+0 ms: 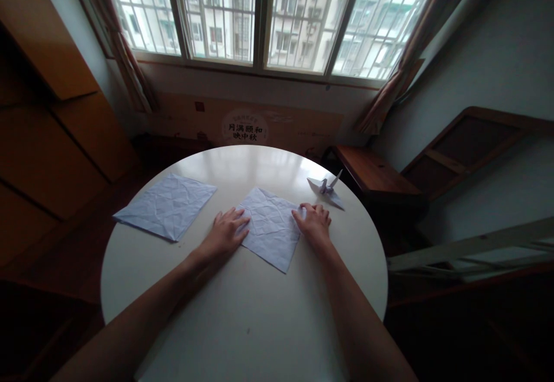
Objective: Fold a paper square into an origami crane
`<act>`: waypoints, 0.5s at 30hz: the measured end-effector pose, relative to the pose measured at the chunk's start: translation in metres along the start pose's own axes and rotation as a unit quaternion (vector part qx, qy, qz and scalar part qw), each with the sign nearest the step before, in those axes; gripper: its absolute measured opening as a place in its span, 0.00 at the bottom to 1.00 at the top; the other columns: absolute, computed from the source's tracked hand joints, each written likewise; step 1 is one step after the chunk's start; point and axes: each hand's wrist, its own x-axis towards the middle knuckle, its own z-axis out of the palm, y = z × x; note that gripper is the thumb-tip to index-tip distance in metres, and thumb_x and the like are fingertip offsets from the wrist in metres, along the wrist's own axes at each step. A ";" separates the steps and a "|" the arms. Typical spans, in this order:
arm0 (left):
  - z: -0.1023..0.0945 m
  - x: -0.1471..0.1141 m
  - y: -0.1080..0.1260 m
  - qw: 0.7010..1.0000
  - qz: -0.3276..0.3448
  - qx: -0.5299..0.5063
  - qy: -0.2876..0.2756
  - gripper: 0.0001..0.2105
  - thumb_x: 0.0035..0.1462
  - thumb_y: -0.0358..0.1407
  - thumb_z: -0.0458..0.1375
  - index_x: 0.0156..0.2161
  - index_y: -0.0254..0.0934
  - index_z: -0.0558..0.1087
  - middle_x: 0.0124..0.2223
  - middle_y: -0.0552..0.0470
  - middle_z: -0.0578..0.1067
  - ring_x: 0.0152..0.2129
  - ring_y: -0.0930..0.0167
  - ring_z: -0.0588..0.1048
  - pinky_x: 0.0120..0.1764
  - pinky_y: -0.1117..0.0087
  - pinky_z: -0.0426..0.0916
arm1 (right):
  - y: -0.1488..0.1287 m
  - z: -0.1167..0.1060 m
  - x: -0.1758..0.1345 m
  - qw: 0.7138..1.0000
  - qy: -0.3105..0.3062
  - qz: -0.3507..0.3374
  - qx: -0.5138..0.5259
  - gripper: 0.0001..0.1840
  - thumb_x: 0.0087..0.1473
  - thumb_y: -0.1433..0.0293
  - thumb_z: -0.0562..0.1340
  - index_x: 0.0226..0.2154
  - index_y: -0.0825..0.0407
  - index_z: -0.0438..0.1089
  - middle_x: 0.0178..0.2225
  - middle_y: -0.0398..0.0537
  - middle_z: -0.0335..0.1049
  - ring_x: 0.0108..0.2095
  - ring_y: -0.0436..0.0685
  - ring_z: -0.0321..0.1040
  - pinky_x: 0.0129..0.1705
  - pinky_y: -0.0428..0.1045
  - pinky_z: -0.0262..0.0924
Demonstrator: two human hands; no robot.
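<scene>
A creased sheet of white paper (270, 226) lies flat in the middle of the round table, its surface crossed by many fold lines. At its left edge rests my left hand (228, 229), fingers apart, the fingertips on the paper. My right hand (315, 221) touches the right corner with its fingers spread and slightly bent. Just beyond that hand stands a folded paper crane (326, 188) with pointed wings. Another creased paper sheet (168, 206) lies to the left, one corner reaching past the table's rim.
The white round table (246, 318) has a glossy top. A barred window (259, 18) with curtains is beyond it. To the right stands a low wooden table (374, 168), and wooden cabinets (64, 145) line the left side.
</scene>
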 end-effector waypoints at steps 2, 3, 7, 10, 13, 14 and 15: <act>-0.001 0.000 0.000 1.000 0.009 -0.012 -0.013 0.17 0.60 0.40 0.53 0.53 0.43 0.70 0.61 0.44 0.65 0.60 0.55 0.58 0.57 0.39 0.48 | 0.000 0.000 -0.001 1.000 -0.001 -0.008 -0.008 0.25 0.52 0.52 0.59 0.49 0.46 0.69 0.48 0.56 0.60 0.49 0.67 0.56 0.50 0.59 0.50; -0.001 0.000 0.001 0.999 0.018 -0.020 -0.018 0.16 0.60 0.40 0.52 0.53 0.44 0.71 0.60 0.44 0.65 0.60 0.56 0.58 0.57 0.39 0.47 | 0.000 0.000 -0.001 1.000 -0.003 -0.013 -0.012 0.25 0.52 0.51 0.59 0.49 0.45 0.69 0.48 0.56 0.59 0.49 0.67 0.56 0.50 0.59 0.49; -0.005 0.001 0.003 0.997 0.054 -0.041 -0.039 0.14 0.61 0.37 0.51 0.51 0.45 0.72 0.59 0.45 0.67 0.59 0.59 0.61 0.58 0.40 0.46 | -0.002 0.002 -0.002 1.000 -0.016 -0.020 -0.016 0.23 0.52 0.51 0.59 0.46 0.45 0.69 0.48 0.54 0.59 0.49 0.65 0.56 0.51 0.59 0.47; -0.008 0.001 0.005 0.996 0.065 -0.040 -0.044 0.14 0.61 0.37 0.52 0.51 0.45 0.71 0.60 0.45 0.66 0.59 0.60 0.61 0.58 0.40 0.46 | -0.003 0.003 -0.003 0.999 -0.001 -0.035 -0.013 0.22 0.51 0.52 0.60 0.44 0.47 0.69 0.47 0.54 0.60 0.49 0.65 0.57 0.52 0.58 0.46; -0.009 0.000 0.007 0.996 0.067 -0.041 -0.033 0.14 0.61 0.37 0.51 0.50 0.44 0.72 0.59 0.45 0.67 0.58 0.60 0.62 0.58 0.40 0.47 | -0.005 0.004 -0.004 0.999 0.018 -0.046 -0.004 0.20 0.51 0.55 0.60 0.42 0.50 0.68 0.45 0.55 0.64 0.48 0.65 0.59 0.53 0.58 0.46; -0.008 0.000 0.008 0.997 0.066 -0.041 -0.029 0.14 0.61 0.37 0.51 0.50 0.44 0.72 0.58 0.45 0.68 0.58 0.60 0.62 0.58 0.40 0.47 | -0.006 0.003 -0.003 0.999 0.020 -0.044 0.006 0.19 0.50 0.57 0.61 0.42 0.50 0.68 0.44 0.54 0.66 0.48 0.65 0.60 0.53 0.58 0.46; -0.008 -0.001 0.008 0.997 0.065 -0.042 -0.027 0.14 0.61 0.38 0.51 0.50 0.44 0.72 0.58 0.45 0.68 0.58 0.59 0.63 0.58 0.40 0.47 | -0.006 0.002 -0.003 0.999 0.019 -0.040 0.023 0.17 0.50 0.59 0.61 0.42 0.50 0.68 0.43 0.53 0.68 0.47 0.64 0.61 0.54 0.58 0.46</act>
